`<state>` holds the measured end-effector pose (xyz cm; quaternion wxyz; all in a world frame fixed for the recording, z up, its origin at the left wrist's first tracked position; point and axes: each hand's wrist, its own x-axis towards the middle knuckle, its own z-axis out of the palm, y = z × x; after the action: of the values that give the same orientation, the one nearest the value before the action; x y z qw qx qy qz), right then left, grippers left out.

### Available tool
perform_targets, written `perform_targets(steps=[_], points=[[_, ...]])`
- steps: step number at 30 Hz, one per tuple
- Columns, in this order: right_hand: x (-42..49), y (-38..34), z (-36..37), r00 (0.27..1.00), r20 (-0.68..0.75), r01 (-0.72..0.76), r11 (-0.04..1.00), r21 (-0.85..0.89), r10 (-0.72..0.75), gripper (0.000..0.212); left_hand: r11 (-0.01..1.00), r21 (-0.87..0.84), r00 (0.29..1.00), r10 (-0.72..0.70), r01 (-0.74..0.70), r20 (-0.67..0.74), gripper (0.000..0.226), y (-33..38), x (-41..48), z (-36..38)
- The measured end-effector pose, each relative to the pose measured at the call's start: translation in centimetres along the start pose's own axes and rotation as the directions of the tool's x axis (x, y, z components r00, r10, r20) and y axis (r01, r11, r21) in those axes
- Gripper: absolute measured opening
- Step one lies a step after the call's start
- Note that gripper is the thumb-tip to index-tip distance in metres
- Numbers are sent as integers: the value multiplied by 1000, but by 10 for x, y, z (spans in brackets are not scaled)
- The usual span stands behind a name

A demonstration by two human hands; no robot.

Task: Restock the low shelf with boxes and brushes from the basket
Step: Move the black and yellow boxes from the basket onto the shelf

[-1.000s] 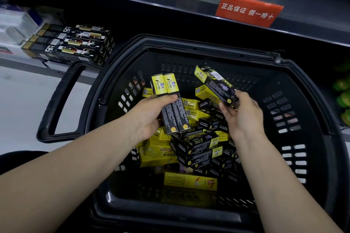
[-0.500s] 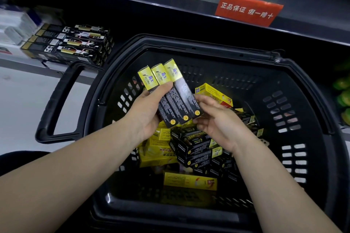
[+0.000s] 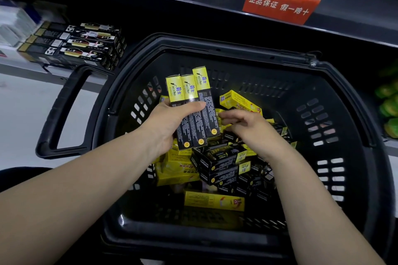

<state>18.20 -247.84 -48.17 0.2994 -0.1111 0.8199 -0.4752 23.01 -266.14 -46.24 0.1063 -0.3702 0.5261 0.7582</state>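
At the foot of the shelving, the black basket point(image 3: 269, 84) takes up most of the view, and it is far from emptied. Beyond the basket's far left corner, the low shelf point(image 3: 15, 65) already carries a neat stack of black boxes point(image 3: 75, 47), lying flat and several layers deep, so some stocking looks done. How much room is left there cannot be told. Inside the basket, a loose heap of yellow and black boxes point(image 3: 219, 163) covers much of its floor, and I judge this to be the larger share of the work. No brushes can be made out anywhere. Above the heap, toward the basket's left wall, the left hand point(image 3: 165, 122) is clamped round three slim boxes point(image 3: 193, 112), held side by side with their yellow ends pointing at the basket's far wall. Just right of them, over the heap's middle, the right hand point(image 3: 247, 127) hangs with fingers loosely bent and, as far as shows, nothing in it. The handful has yet to leave the basket for the shelf
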Motion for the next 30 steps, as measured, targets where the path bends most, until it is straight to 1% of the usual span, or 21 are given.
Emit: perform_targets(steps=[1, 2, 3, 4, 5, 6, 11, 14, 16, 17, 18, 19, 20, 21, 22, 23, 24, 25, 26, 28, 30], points=[[0, 3, -4, 998, 61, -18, 991, -134, 27, 44, 1000, 4, 1000, 5, -5, -10, 56, 0, 1, 0], [-1, 7, -7, 982, 168, -42, 967, -251, 86, 49, 1000, 7, 1000, 12, -11, -21, 55, 0, 2, -1], [-3, 11, -6, 945, 280, -59, 931, -359, 168, 55, 1000, 9, 999, 16, -15, -31, 54, 1, 2, -1], [-4, 14, -4, 904, 356, -58, 892, -449, 238, 63, 1000, 10, 999, 18, -17, -39, 54, 2, 3, -2], [-5, 16, 0, 880, 388, -46, 863, -503, 273, 69, 1000, 15, 999, 20, -19, -46, 54, 2, 4, -2], [-4, 16, 4, 881, 387, -34, 852, -523, 273, 74, 999, 24, 999, 22, -21, -49, 54, 2, 5, -3], [0, 19, 19, 930, 323, 62, 789, -612, 177, 87, 999, 34, 998, 28, -26, -50, 53, 1, 4, -2], [-1, 22, 19, 937, 335, 108, 821, -560, 105, 82, 999, 36, 999, 22, -21, -40, 53, 1, 3, -2], [-1, 22, 16, 939, 340, 133, 856, -500, 52, 65, 999, 43, 999, 16, -14, -34, 53, 2, 2, -2], [-2, 21, 12, 946, 324, 138, 875, -464, 22, 51, 999, 43, 999, 13, -12, -32, 53, 2, 2, -2], [-2, 19, 8, 959, 281, 139, 895, -424, -16, 34, 999, 42, 999, 14, -13, -33, 51, 3, 1, -2], [-3, 16, 2, 977, 205, 138, 906, -400, -59, 18, 999, 36, 999, 16, -15, -36, 49, 3, 1, -2], [-2, 13, -4, 991, 80, 130, 911, -391, -107, 13, 999, 28, 999, 20, -19, -40, 47, 4, 1, -3], [-2, 11, -10, 986, -79, 108, 923, -369, -147, 11, 999, 22, 999, 24, -23, -44, 45, 5, 1, -4], [-1, 9, -16, 955, -250, 79, 951, -299, -158, 8, 999, 20, 999, 26, -25, -44, 45, 5, 0, -5], [-1, 6, -19, 906, -403, 63, 983, -170, -128, 12, 1000, 22, 999, 23, -22, -41, 46, 5, 0, -6], [-2, 3, -21, 858, -509, 83, 997, 3, -70, 20, 1000, 26, 999, 16, -15, -35, 48, 4, 0, -7], [-3, 0, -21, 828, -560, 136, 971, 198, -2, 27, 1000, 31, 1000, 6, -5, -28, 50, 3, -1, -7], [-3, -2, -20, 818, -574, 199, 909, 366, 52, 32, 999, 34, 1000, -6, 6, -20, 51, 1, -1, -7], [-3, -5, -15, 821, -554, 265, 768, 583, 137, 36, 999, 31, 1000, -28, 28, -3, 54, -1, -2, -6], [-3, -8, -11, 842, -489, 270, 607, 748, 227, 34, 999, 21, 999, -41, 40, 9, 55, -2, -3, -5]])
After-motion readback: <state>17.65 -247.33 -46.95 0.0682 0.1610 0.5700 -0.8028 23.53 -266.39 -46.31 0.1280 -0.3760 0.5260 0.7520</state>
